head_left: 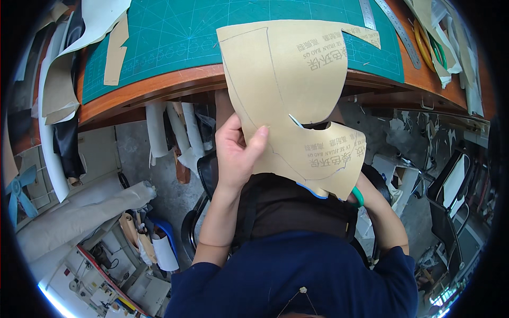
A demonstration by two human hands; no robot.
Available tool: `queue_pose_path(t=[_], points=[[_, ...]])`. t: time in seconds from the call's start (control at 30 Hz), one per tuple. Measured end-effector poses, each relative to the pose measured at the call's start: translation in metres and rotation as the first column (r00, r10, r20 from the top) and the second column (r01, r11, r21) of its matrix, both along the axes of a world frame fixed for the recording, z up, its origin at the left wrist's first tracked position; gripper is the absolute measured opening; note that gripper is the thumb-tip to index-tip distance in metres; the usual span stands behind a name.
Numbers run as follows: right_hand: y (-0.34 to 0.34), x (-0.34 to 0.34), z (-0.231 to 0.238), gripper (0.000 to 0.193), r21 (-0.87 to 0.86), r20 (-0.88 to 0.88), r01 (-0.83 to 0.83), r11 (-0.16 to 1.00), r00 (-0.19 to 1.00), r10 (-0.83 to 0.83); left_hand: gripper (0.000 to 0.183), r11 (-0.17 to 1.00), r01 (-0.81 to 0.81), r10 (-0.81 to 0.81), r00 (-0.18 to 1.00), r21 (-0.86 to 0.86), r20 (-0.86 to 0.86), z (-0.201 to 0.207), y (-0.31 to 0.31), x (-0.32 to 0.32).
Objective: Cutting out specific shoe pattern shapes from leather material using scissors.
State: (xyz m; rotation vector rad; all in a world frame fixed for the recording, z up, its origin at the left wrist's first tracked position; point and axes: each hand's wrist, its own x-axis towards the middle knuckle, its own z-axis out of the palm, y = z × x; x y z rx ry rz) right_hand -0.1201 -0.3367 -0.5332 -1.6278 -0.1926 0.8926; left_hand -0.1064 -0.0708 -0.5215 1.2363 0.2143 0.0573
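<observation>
A tan sheet of patterned paperboard [297, 69], printed and marked with drawn curved lines, is held up in front of me, its upper part over the table edge. My left hand [238, 151] is closed on its left edge, thumb on top and fingers underneath. Most of my right hand [365, 185] is hidden below the sheet's lower right part. It grips scissors with a green handle [359, 197], which shows beside the sheet. A blade tip [296, 121] comes up through the sheet at the inner end of a curved cut opening.
A green cutting mat [175, 37] covers the wooden table [148, 87]. On it lie a tan offcut [115, 55] and a metal ruler [367, 13]. A curved metal ruler [400, 34] lies at the right. Rolled material [90, 212] and a black chair [448, 196] stand to the sides.
</observation>
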Motion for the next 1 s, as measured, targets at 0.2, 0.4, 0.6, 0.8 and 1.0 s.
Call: queue_pose_path(t=[0.2,0.4,0.6,0.8,1.0], points=[[0.003,0.000,0.002,0.022,-0.018,-0.020,0.058,0.998,0.998,-0.058,0.031,0.918,0.051,-0.038,0.998,-0.393,0.041,0.003,0.008,0.003],[0.002,0.010,0.016,0.041,-0.144,0.238,-0.273,0.951,0.923,0.301,0.028,0.998,0.060,-0.061,0.998,-0.028,-0.029,0.009,-0.009,0.008],[-0.013,0.003,0.030,0.022,-0.091,-0.087,-0.122,0.988,0.990,0.114,0.032,0.996,0.016,-0.016,1.000,-0.087,0.004,0.008,-0.022,0.001],[-0.031,-0.013,0.013,0.027,0.017,-0.177,0.007,1.000,0.984,-0.004,0.037,0.989,-0.005,0.007,1.000,-0.149,0.014,0.008,-0.025,0.001],[0.010,-0.006,0.009,0.031,0.117,-0.272,0.146,0.982,0.956,-0.110,0.039,0.990,-0.014,0.015,1.000,-0.139,0.007,0.007,-0.034,-0.008]])
